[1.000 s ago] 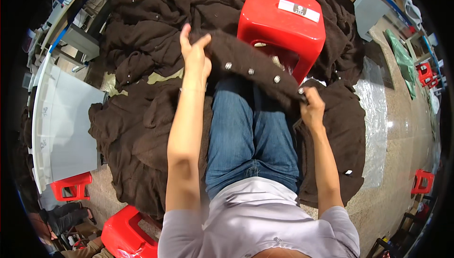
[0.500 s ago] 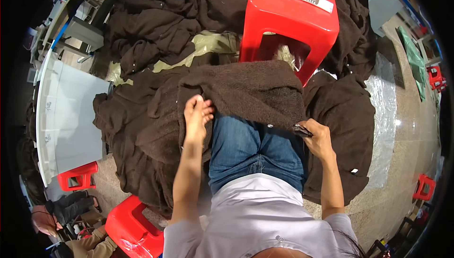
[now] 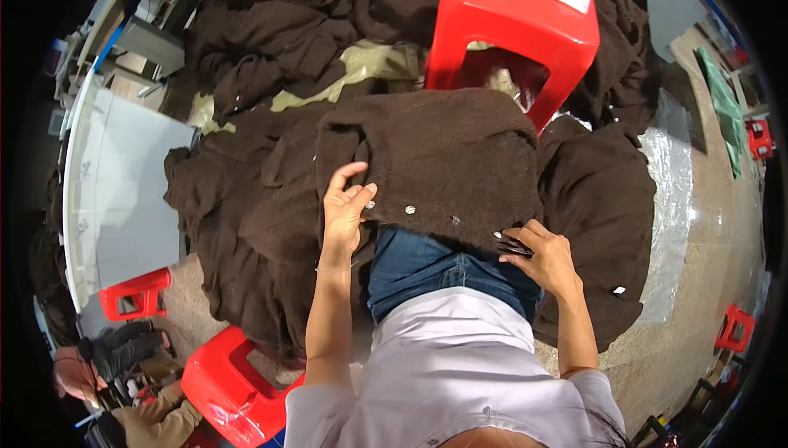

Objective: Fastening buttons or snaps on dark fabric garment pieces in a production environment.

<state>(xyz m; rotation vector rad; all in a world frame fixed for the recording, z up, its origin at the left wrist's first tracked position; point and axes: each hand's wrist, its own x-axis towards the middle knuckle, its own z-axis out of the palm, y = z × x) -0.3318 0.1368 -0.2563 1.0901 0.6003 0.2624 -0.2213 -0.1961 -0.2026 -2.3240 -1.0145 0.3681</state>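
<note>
A dark brown knit garment (image 3: 443, 140) lies across my lap, with several pale shiny buttons along its near edge. My left hand (image 3: 345, 210) is at the garment's left corner, thumb and fingers closed on the edge beside a button (image 3: 370, 204); the index finger sticks out. At the right end of that edge my right hand (image 3: 542, 255) is closed around small dark thread snips (image 3: 515, 245), their blades pointing left against the cloth. The fingers partly cover the snips, so the handle is hidden.
A red plastic stool (image 3: 517, 17) stands just beyond my lap. Brown garments are heaped at the far side (image 3: 271, 38), to the left (image 3: 246, 226) and to the right (image 3: 599, 218). A white panel (image 3: 131, 194) stands at left, near another red stool (image 3: 238, 390). Clear plastic sheeting (image 3: 669, 210) covers floor at right.
The garment's near edge has come down flatter over my lap, showing more buttons. My right hand has shifted left and slightly down along it; my left hand has slid a little lower.
</note>
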